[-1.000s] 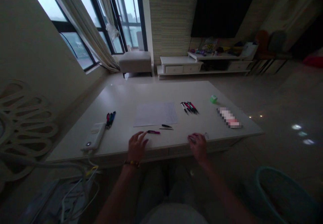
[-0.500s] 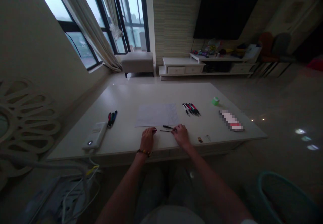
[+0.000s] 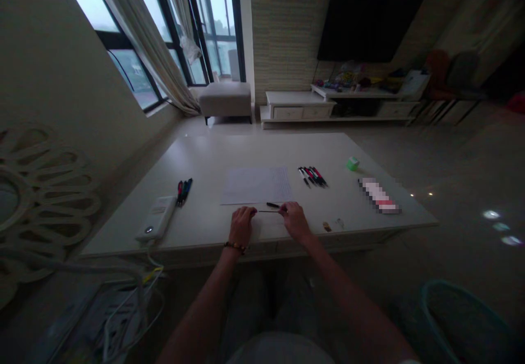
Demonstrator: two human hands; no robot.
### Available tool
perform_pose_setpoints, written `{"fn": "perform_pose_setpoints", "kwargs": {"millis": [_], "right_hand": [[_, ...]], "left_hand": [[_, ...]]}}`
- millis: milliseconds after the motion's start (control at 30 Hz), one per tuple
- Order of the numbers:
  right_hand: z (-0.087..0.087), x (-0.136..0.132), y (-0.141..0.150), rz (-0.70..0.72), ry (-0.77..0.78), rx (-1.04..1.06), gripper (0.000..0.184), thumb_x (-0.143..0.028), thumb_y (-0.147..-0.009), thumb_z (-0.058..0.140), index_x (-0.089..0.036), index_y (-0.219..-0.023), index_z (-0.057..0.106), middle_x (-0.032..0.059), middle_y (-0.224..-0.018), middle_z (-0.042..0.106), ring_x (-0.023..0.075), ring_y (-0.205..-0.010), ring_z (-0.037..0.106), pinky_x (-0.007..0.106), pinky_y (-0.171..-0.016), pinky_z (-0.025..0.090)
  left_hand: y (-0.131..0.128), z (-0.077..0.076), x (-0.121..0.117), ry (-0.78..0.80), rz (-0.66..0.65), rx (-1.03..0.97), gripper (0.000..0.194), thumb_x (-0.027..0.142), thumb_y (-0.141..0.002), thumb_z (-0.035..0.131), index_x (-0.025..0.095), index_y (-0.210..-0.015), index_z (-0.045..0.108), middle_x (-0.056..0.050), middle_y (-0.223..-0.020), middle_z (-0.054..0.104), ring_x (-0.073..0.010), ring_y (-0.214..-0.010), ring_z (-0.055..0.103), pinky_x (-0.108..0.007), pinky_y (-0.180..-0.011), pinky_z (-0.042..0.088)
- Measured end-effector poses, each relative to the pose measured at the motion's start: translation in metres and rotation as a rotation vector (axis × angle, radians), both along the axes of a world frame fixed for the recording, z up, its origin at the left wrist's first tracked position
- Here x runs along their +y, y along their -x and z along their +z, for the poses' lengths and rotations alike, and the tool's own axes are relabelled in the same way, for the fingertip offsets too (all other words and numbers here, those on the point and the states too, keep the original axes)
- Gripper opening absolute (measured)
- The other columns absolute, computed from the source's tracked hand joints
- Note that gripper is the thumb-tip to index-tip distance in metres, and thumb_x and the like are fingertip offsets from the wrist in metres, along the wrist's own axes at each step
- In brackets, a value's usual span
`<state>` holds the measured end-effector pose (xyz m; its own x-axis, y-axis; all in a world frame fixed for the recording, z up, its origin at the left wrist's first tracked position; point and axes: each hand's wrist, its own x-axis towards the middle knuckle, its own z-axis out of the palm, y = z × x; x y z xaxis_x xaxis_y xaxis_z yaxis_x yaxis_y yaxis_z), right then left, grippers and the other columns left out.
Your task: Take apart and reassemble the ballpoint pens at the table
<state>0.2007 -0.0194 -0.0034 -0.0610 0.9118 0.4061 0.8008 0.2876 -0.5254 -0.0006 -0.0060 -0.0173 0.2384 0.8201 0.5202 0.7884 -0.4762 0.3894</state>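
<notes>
Two bare hands rest at the near edge of the white table [image 3: 213,156]. From my remote seat, the left hand [image 3: 241,226] and right hand [image 3: 295,221] are just apart, with a thin black rod [image 3: 268,211] lying flat between them, just below the sheet of paper [image 3: 256,186]. A short black pen barrel [image 3: 273,205] lies just above the rod, near the right hand. The left fingers [image 3: 246,216] are bunched together, their tips at the rod's left end, and the right fingers [image 3: 286,209] come together at its other end (whether either hand grips it, I cannot tell from here). Farther out lie a cluster of pens [image 3: 312,177] right of the paper, two pens [image 3: 184,191] beside a white power bank [image 3: 157,219], a small green cube [image 3: 352,163], and a pink package [image 3: 378,195], too blurred to read.
</notes>
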Motion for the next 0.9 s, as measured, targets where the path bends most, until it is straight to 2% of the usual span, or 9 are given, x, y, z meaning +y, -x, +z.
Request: {"fn": "perform_pose_setpoints", "kwargs": {"millis": [233, 400, 600, 700, 767, 800, 900], "right_hand": [[0.007, 0.001, 0.011, 0.089, -0.018, -0.002, 0.006, -0.017, -0.083, 0.054, -0.018, -0.076, 0.055, 0.0057, -0.079, 0.059, 0.0206, -0.082, 0.049, 0.032, -0.073, 0.036], [0.014, 0.005, 0.017, 0.116, -0.038, 0.024, 0.006, -0.016, -0.082, 0.054, -0.017, -0.076, 0.056, 0.0062, -0.078, 0.059, 0.0209, -0.081, 0.049, 0.032, -0.073, 0.038], [0.011, 0.003, 0.027, 0.128, -0.043, 0.056, 0.005, -0.016, -0.081, 0.056, -0.018, -0.076, 0.057, 0.0061, -0.077, 0.058, 0.0208, -0.080, 0.049, 0.033, -0.074, 0.038], [0.012, 0.001, 0.033, 0.137, -0.036, 0.116, 0.004, -0.016, -0.080, 0.057, -0.017, -0.076, 0.058, 0.0057, -0.077, 0.059, 0.0202, -0.080, 0.050, 0.033, -0.074, 0.040], [0.013, 0.002, 0.029, 0.159, -0.017, 0.176, 0.004, -0.016, -0.079, 0.058, -0.017, -0.082, 0.060, 0.0048, -0.078, 0.059, 0.0188, -0.079, 0.051, 0.031, -0.073, 0.041], [0.012, 0.003, 0.024, 0.161, -0.011, 0.201, 0.010, -0.016, -0.078, 0.060, -0.018, -0.087, 0.061, 0.0044, -0.081, 0.059, 0.0183, -0.079, 0.051, 0.031, -0.074, 0.041], [0.007, 0.005, 0.004, 0.073, -0.007, 0.197, 0.023, -0.016, -0.074, 0.063, -0.020, -0.097, 0.062, 0.0045, -0.086, 0.058, 0.0186, -0.083, 0.051, 0.032, -0.077, 0.041]], "left_hand": [[-0.003, 0.006, -0.008, -0.009, -0.072, 0.155, 0.020, 0.021, -0.089, 0.037, 0.022, -0.097, 0.055, -0.004, -0.088, 0.058, -0.0170, -0.085, 0.050, -0.031, -0.079, 0.037], [-0.005, 0.012, -0.013, 0.008, -0.051, 0.252, 0.023, 0.021, -0.090, 0.034, 0.022, -0.101, 0.054, -0.005, -0.087, 0.056, -0.0175, -0.084, 0.048, -0.032, -0.075, 0.035], [-0.007, 0.015, -0.015, -0.007, -0.044, 0.326, 0.022, 0.020, -0.088, 0.036, 0.021, -0.101, 0.054, -0.006, -0.088, 0.055, -0.0180, -0.084, 0.047, -0.032, -0.076, 0.032], [-0.006, 0.017, -0.015, -0.003, -0.016, 0.330, 0.023, 0.026, -0.089, 0.037, 0.023, -0.104, 0.053, -0.006, -0.087, 0.055, -0.0185, -0.084, 0.047, -0.032, -0.074, 0.031], [-0.006, 0.018, -0.015, 0.006, 0.008, 0.350, 0.021, 0.029, -0.089, 0.037, 0.024, -0.099, 0.055, -0.005, -0.085, 0.055, -0.0188, -0.082, 0.046, -0.032, -0.073, 0.030], [-0.006, 0.019, -0.015, 0.012, 0.023, 0.359, 0.021, 0.029, -0.089, 0.037, 0.025, -0.095, 0.056, -0.005, -0.083, 0.054, -0.0189, -0.082, 0.046, -0.032, -0.072, 0.029], [-0.006, 0.019, -0.014, 0.033, 0.079, 0.353, 0.020, 0.026, -0.089, 0.036, 0.024, -0.090, 0.056, -0.005, -0.083, 0.055, -0.0190, -0.081, 0.046, -0.032, -0.072, 0.029]]}}
